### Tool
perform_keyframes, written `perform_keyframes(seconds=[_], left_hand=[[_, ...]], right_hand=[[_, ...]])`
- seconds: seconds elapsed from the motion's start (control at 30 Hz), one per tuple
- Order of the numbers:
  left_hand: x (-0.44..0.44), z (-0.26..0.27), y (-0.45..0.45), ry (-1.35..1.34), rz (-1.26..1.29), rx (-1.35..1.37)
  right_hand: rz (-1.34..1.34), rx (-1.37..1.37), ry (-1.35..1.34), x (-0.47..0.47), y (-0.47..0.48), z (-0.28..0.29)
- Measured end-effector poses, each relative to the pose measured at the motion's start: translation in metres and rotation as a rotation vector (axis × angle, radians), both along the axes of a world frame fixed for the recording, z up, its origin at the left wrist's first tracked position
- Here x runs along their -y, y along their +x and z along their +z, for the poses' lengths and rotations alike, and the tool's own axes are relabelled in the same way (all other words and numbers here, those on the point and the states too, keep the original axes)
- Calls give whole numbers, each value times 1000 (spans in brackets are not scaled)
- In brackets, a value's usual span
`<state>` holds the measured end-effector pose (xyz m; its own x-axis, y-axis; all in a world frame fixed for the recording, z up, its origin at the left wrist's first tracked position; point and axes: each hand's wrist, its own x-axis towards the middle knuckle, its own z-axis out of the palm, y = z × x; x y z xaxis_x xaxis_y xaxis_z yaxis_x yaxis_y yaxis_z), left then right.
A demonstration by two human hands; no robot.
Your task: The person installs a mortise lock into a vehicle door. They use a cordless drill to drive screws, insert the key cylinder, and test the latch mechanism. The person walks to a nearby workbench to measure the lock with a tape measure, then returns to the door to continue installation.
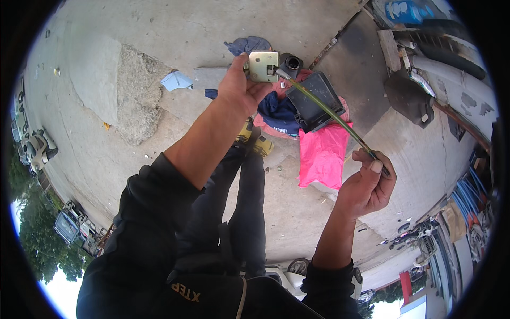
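Observation:
My left hand (pixel 239 87) holds a yellowish plated metal latch (pixel 261 65), its flat face with holes and a slot turned up. In my right hand (pixel 370 183) is the far end of a long, thin green-handled brush (pixel 322 107). The brush's metal-collared tip meets the latch at its slot; the bristles are mostly hidden. Below the latch on the ground are a black plastic bottle (pixel 292 63), a black plastic tray (pixel 314 101), a dark blue cloth (pixel 275 115) and a bright pink bag (pixel 323 155).
A blue-grey cloth (pixel 249 44), a grey flat block (pixel 209 78) and a light blue paper-like piece (pixel 176 81) lie on the concrete. At right sit a dark jerrycan (pixel 406 99) and a wooden block (pixel 389 50). Parked vehicles stand in the distance.

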<state>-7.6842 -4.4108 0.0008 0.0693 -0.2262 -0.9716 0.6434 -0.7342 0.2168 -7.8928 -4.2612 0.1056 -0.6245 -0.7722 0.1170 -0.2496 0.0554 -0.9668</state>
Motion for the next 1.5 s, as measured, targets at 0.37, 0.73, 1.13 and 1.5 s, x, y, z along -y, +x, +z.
perform_keyframes(seconds=[0.37,0.73,1.13,1.5], left_hand=[[0,0,4,-6,-24,7],[-11,-23,28,-30,-50,24],[-143,-12,197,97,180,134],[-274,140,314,-456,823,-90]], right_hand=[[-53,43,-2,1,-14,-3],[-88,-38,86,14,-15,-19],[206,-229,305,78,16,-71],[803,-227,752,-4,84,-89]])
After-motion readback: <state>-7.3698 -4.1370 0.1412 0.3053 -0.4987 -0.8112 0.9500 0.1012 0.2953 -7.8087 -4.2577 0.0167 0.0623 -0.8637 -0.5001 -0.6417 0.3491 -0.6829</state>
